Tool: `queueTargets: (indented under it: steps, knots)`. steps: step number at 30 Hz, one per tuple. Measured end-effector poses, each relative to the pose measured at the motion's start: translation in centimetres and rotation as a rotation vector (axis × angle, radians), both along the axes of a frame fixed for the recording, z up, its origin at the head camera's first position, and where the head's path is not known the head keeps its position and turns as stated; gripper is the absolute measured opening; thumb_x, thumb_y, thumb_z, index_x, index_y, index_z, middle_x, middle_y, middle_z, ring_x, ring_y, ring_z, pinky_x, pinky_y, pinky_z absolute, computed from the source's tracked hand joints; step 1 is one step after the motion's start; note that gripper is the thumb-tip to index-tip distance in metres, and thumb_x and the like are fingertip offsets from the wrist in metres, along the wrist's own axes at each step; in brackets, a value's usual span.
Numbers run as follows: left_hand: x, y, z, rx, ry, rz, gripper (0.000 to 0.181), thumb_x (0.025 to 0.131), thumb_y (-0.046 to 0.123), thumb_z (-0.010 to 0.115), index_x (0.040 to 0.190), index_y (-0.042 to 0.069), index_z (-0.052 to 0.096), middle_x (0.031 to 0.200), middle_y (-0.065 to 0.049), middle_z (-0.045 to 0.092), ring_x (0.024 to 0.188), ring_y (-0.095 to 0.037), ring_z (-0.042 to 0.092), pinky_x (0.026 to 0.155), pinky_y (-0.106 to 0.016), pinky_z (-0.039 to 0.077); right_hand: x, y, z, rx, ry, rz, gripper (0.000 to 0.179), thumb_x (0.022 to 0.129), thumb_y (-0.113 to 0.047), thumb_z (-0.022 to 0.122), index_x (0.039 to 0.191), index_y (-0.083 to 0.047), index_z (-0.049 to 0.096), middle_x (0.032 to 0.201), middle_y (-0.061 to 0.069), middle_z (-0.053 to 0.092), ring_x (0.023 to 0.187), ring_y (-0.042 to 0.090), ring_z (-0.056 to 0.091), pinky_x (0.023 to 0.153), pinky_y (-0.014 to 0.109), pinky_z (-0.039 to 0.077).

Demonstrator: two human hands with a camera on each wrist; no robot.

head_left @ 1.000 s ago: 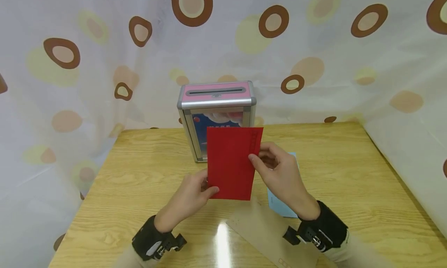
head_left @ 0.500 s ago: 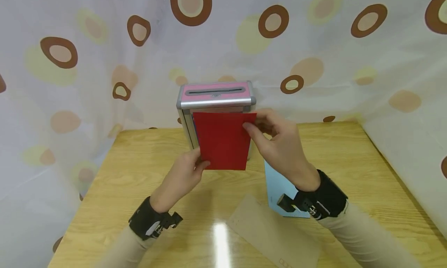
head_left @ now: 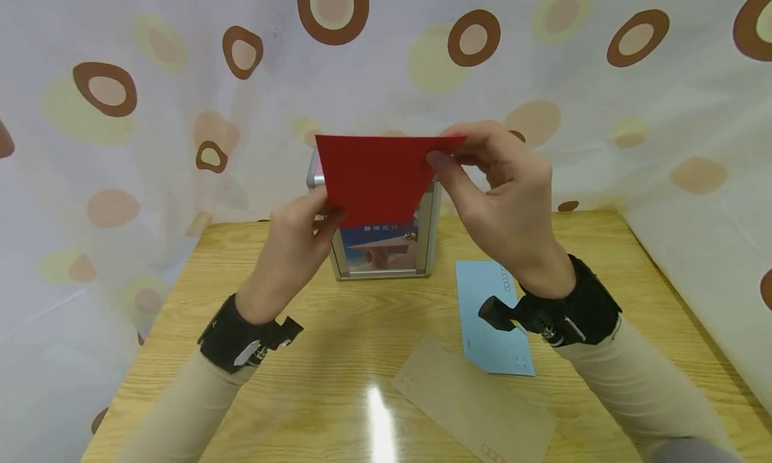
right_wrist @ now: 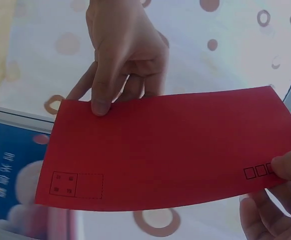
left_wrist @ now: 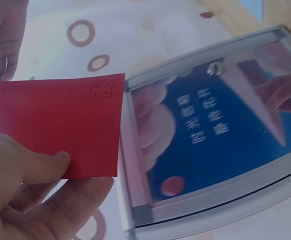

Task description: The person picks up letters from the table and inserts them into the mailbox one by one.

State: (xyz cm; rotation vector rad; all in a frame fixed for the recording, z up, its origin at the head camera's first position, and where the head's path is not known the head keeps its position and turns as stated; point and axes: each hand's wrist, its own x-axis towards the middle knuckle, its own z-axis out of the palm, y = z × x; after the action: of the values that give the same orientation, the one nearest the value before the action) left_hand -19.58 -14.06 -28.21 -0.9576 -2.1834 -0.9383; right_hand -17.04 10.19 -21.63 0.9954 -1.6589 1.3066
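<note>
Near the box [head_left: 382,258], left hand [head_left: 293,245] and right hand [head_left: 511,198] pinch a red envelope's [head_left: 375,176] edges; table [head_left: 307,396] well below.

Both arms [head_left: 639,382] reach fwd, L hand [head_left: 295,238] & R hand [head_left: 509,195] each in thumb-finger pinch.

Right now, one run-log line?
left hand: pinches red envelope; right hand: pinches it; framed box: partly hidden behind envelope; blue envelope, tan envelope: on table

Box [head_left: 386,254], upper part mostly out of sight behind red envelope [head_left: 374,180]
</note>
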Motion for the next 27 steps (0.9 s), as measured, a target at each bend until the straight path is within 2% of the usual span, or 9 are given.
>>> queueTargets:
  steps: [7, 11, 17, 21, 27]
  knots:
    - [-1.6, 0.3, 2.6, 0.047, 0.085, 0.009, 0.038, 0.088, -0.008, 0.063, 0.123, 0.006, 0.062, 0.109, -0.011, 0.071, 0.090, -0.018, 0.069, 0.070, -0.037, 0.061, -0.2, -0.8, 2.6, 0.008, 0.137, 0.004, 0.012, 0.084, 0.013, 0.063, 0.096, 0.014, 0.063, 0.090, 0.019, 0.069, 0.082, 0.021, 0.067, 0.080, 0.031, 0.057]
    - [-2.7, 0.4, 3.5, 0.059, 0.105, 0.036, 0.035, 0.089, -0.007, 0.063, 0.122, 0.006, 0.063, 0.111, -0.011, 0.071, 0.092, -0.019, 0.069, 0.073, -0.038, 0.060, -0.8, -0.9, 3.5, 0.034, 0.187, -0.008, 0.009, 0.086, 0.011, 0.063, 0.093, 0.017, 0.061, 0.087, 0.022, 0.068, 0.081, 0.021, 0.068, 0.079, 0.032, 0.058]
    - [-4.1, 0.9, 4.0, 0.053, 0.103, 0.069, 0.031, 0.091, -0.002, 0.062, 0.121, 0.005, 0.063, 0.112, -0.011, 0.071, 0.095, -0.019, 0.068, 0.079, -0.036, 0.059, -1.6, -0.8, 3.6, 0.041, 0.210, -0.051, 0.008, 0.086, 0.009, 0.063, 0.093, 0.014, 0.063, 0.087, 0.020, 0.069, 0.081, 0.019, 0.067, 0.079, 0.031, 0.058]
    - [-5.1, 1.4, 4.0, 0.061, 0.124, 0.068, 0.028, 0.092, -0.001, 0.061, 0.119, 0.004, 0.063, 0.111, -0.011, 0.071, 0.094, -0.018, 0.068, 0.079, -0.036, 0.059, -2.1, -0.7, 3.5, 0.009, 0.167, -0.070, 0.008, 0.086, 0.009, 0.065, 0.094, 0.012, 0.065, 0.088, 0.016, 0.069, 0.081, 0.020, 0.067, 0.081, 0.029, 0.058]
    - [-6.0, 1.8, 3.9, 0.076, 0.146, 0.071, 0.026, 0.092, -0.002, 0.060, 0.117, 0.003, 0.064, 0.109, -0.012, 0.071, 0.094, -0.019, 0.068, 0.079, -0.036, 0.059, -2.6, -0.7, 3.4, -0.014, 0.134, -0.045, 0.008, 0.085, 0.011, 0.064, 0.093, 0.013, 0.064, 0.088, 0.017, 0.068, 0.082, 0.019, 0.066, 0.082, 0.029, 0.057]
